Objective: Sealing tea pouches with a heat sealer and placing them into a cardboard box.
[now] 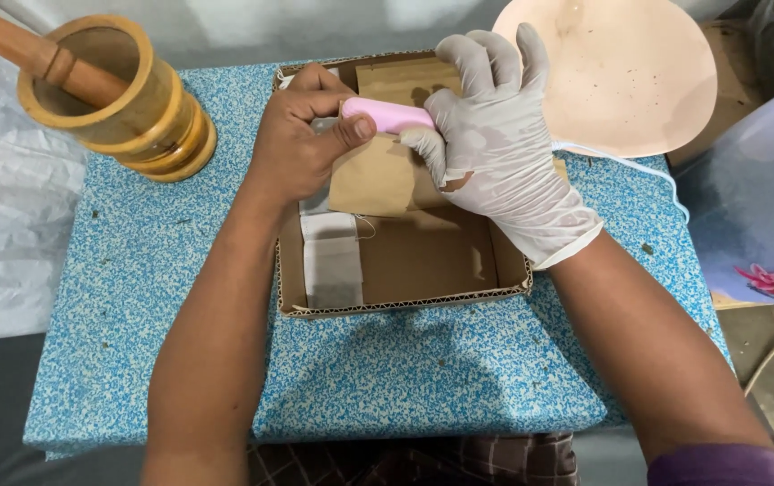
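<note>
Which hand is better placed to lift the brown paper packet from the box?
Probably the left hand: it rests on the brown paper packet, only its thumb touching the pink device. The gloved right hand grips that device.

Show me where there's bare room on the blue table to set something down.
The table is bare left of the cardboard box, below the wooden mortar, and along the near edge between the forearms. It is crowded inside the box, where the left hand and gloved right hand hold a pink tool.

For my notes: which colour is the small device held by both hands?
Pink device, clearest in the head view.
</note>
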